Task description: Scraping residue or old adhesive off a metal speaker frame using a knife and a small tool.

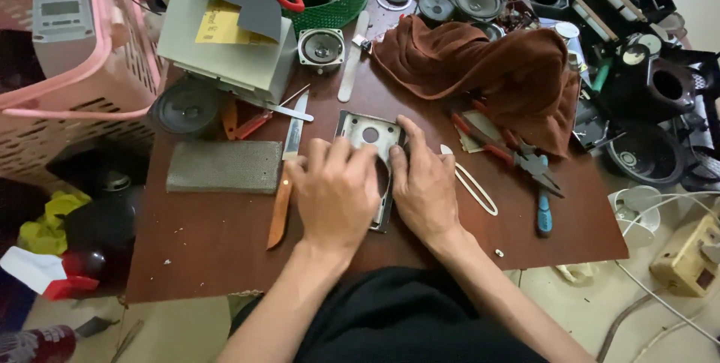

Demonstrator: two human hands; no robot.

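Brown tabletop (202, 235) — both hands (337, 194) on flat metal plate (367, 132)

Both hands pressed on a metal speaker frame at mid-tabletop.

The left hand (336, 196) lies flat over the metal speaker frame (367, 136), covering its near part. The right hand (425, 187) rests on the frame's right edge, fingers curled over it. A knife with a wooden handle (285, 187) lies just left of the left hand, beside a grey sharpening block (223, 166). A white loop of plastic (472, 185) lies right of the right hand. Red-handled pliers (499, 148) rest near a brown cloth (487, 70). The brown tabletop (210, 243) is bare nearer the body.
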